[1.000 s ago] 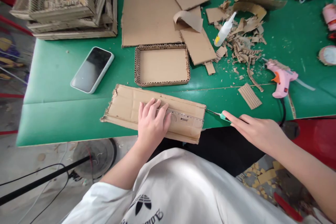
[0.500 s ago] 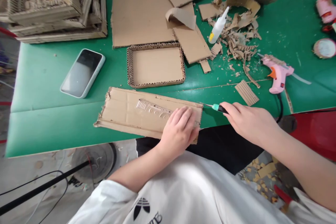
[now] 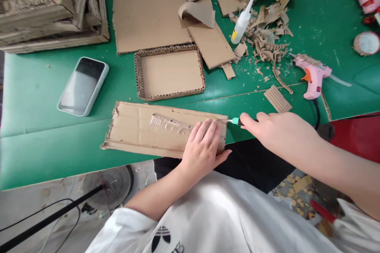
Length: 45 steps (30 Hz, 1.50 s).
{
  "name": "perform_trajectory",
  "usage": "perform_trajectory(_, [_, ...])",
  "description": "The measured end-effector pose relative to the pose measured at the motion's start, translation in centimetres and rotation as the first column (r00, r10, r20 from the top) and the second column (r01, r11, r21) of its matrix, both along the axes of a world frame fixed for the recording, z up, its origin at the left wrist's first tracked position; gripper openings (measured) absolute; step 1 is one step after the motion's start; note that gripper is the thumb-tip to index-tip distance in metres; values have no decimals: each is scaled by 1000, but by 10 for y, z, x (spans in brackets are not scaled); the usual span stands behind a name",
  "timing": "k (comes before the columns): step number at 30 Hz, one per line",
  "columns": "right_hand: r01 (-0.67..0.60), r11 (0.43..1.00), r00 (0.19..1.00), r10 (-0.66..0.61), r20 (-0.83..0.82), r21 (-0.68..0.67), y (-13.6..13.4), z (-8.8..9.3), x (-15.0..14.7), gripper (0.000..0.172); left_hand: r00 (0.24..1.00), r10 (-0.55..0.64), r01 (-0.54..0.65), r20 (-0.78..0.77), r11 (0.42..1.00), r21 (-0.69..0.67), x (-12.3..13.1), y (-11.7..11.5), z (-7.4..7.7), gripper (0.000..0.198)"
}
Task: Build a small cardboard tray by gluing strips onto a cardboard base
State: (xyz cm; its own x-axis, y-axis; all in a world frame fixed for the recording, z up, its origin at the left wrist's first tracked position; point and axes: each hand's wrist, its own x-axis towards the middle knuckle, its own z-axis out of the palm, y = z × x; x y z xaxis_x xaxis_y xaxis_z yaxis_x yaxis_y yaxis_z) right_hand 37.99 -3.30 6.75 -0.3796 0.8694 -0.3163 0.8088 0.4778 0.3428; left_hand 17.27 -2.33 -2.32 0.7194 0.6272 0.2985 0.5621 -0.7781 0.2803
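My left hand [image 3: 204, 144] lies flat with fingers stretched out, pressing a clear plastic ruler [image 3: 168, 124] onto a long cardboard strip [image 3: 133, 126]. The fingers cover the ruler's right end. My right hand [image 3: 273, 128] is wrapped round a craft knife [image 3: 236, 121] with a black and teal handle. Its thin blade points left and meets the strip's upper right corner. Beyond the strip sits a shallow cardboard tray [image 3: 172, 95] with corrugated walls.
A phone [image 3: 84, 87] lies left of the tray. Stacked cardboard trays [image 3: 56, 39] stand at the back left, flat cardboard sheets [image 3: 145, 12] behind. A glue bottle [image 3: 242, 25] stands by cardboard scraps [image 3: 267, 43]. A pink glue gun [image 3: 313, 77] lies at the right.
My right hand has moved left, bringing the knife blade onto the corner of the cardboard strip. My left thumb has spread outward. The view has shifted slightly.
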Motion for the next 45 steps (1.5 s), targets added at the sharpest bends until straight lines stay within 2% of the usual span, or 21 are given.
perform_trajectory(3, [73,992,997,-70,36,-106,6,10,-11,26,1000,11,-11,9,1000,-1,1,0,-1,62])
perform_trajectory(6, [125,981,992,-120,40,-146,9,13,-14,30,999,34,-33,18,999,-23,1,-1,-1,58])
perform_trajectory(14, [42,999,999,-42,-7,12,-11,-13,9,19,997,62,-62,56,998,4,2,-3,-3,55])
perform_trajectory(20, [9,996,998,-3,-65,88,-22,-30,22,19,995,69,-67,68,998,-21,2,-3,-3,56])
perform_trajectory(25, [45,996,996,-39,-85,75,-27,-34,26,18,995,72,-71,63,997,-18,2,-3,-2,56])
perform_trajectory(29, [87,993,992,-78,-104,86,-30,-36,28,23,996,73,-72,49,997,-17,3,-3,0,53])
perform_trajectory(35, [92,980,990,-72,-120,177,-45,-39,44,26,996,77,-77,49,997,-2,2,-3,-2,53])
perform_trajectory(40, [178,957,949,-106,-296,229,-52,-40,46,30,999,48,-49,13,998,26,2,-4,-3,61])
perform_trajectory(45, [239,958,887,-148,-437,159,-32,-42,23,31,997,2,-4,-73,1000,-30,-10,-4,8,72])
